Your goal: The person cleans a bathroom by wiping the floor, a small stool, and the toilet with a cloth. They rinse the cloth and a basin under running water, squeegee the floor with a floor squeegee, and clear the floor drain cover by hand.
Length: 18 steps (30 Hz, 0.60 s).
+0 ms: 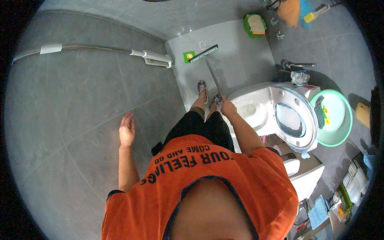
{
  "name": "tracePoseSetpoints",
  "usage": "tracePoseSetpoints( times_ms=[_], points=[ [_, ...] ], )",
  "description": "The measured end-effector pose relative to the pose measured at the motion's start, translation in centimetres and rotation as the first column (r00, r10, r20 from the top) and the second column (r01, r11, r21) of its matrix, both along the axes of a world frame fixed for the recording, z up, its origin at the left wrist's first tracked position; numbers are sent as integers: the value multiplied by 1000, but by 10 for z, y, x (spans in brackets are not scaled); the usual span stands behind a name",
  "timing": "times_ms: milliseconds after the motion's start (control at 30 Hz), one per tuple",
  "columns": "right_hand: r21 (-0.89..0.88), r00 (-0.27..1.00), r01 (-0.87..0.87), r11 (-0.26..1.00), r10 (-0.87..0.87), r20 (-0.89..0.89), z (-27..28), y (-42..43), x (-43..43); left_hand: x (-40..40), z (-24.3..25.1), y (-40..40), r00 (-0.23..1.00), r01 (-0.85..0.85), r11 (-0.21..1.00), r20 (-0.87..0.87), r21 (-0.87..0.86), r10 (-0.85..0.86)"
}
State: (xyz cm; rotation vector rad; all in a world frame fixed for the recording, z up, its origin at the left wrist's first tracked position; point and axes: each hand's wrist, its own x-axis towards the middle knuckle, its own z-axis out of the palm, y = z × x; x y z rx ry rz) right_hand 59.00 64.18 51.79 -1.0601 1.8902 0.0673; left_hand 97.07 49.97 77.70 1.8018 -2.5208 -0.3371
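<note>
My right hand is closed around the upper end of a squeegee's pole, which slopes down away from me. The floor squeegee's head, pale with a dark blade, lies by the grey floor beyond my feet. One end of it overlaps a small green and yellow square. Out to the side, my left hand is empty, its fingers loosely bent, in front of the grey tiled wall. Whether it touches the wall I cannot tell.
Close on my right stands a white toilet with its seat raised. Past it is a mint-green basin. A floor drain grate lies ahead, and a green-edged object stands in the far corner. A washbasin cabinet is behind right.
</note>
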Motion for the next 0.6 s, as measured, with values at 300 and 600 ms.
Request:
tracePoseSetpoints(
  times_ms=[300, 600],
  points=[
    [220, 995, 62, 973, -79, 68, 12, 87, 4, -8, 7, -1, 999, -47, 998, 3, 29, 47],
    [161, 988, 147, 976, -154, 29, -19, -3, 8, 1, -4, 0, 998, -57, 998, 12, 35, 56]
  ],
)
